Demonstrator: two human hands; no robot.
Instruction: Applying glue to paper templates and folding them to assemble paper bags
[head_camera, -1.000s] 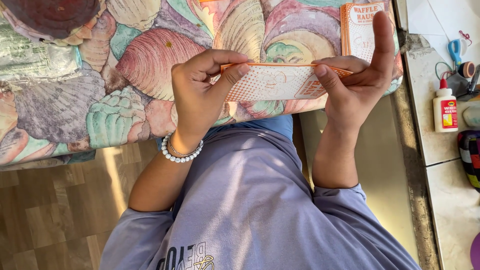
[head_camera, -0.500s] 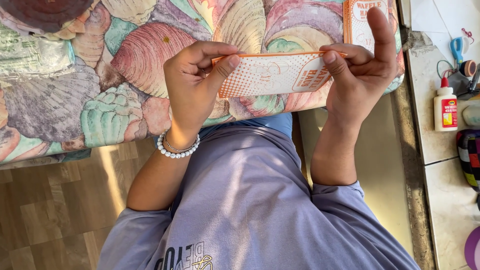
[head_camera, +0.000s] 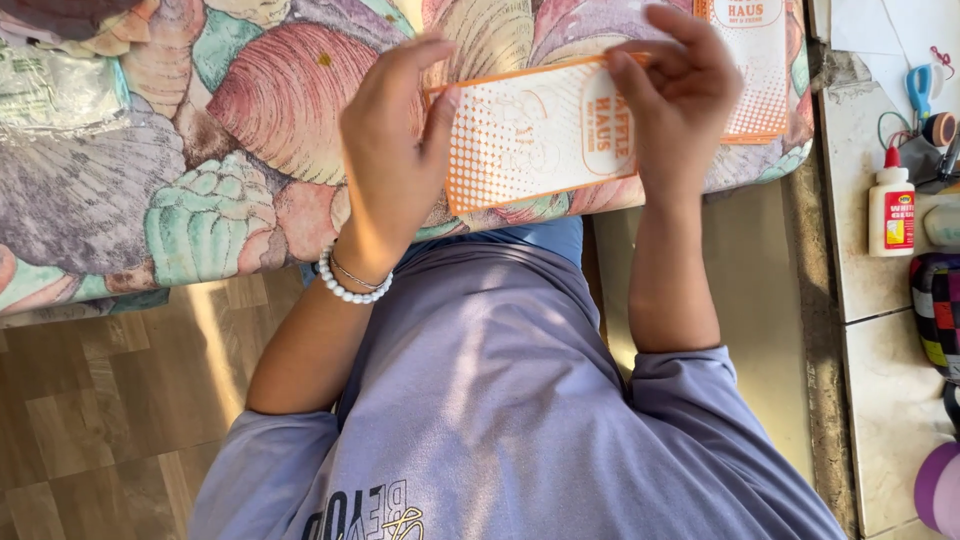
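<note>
An orange-and-white printed paper sleeve (head_camera: 530, 135) is held flat between both hands over a seashell-patterned cloth (head_camera: 230, 120). My left hand (head_camera: 390, 160), with a pearl bracelet on its wrist, pinches the sleeve's left end. My right hand (head_camera: 680, 95) grips its right end, fingers curled over the top edge. A second matching orange sleeve (head_camera: 760, 70) lies on the cloth just behind my right hand, partly hidden by it.
A tiled counter (head_camera: 880, 330) runs down the right side with a white glue bottle (head_camera: 890, 210), blue-handled scissors (head_camera: 918, 85) and a chequered pouch (head_camera: 935, 310). Wooden floor (head_camera: 100, 400) shows at lower left. My purple shirt fills the lower middle.
The sleeve has turned from nearly edge-on to facing the camera, and both hands have lifted it a little higher in the view.
</note>
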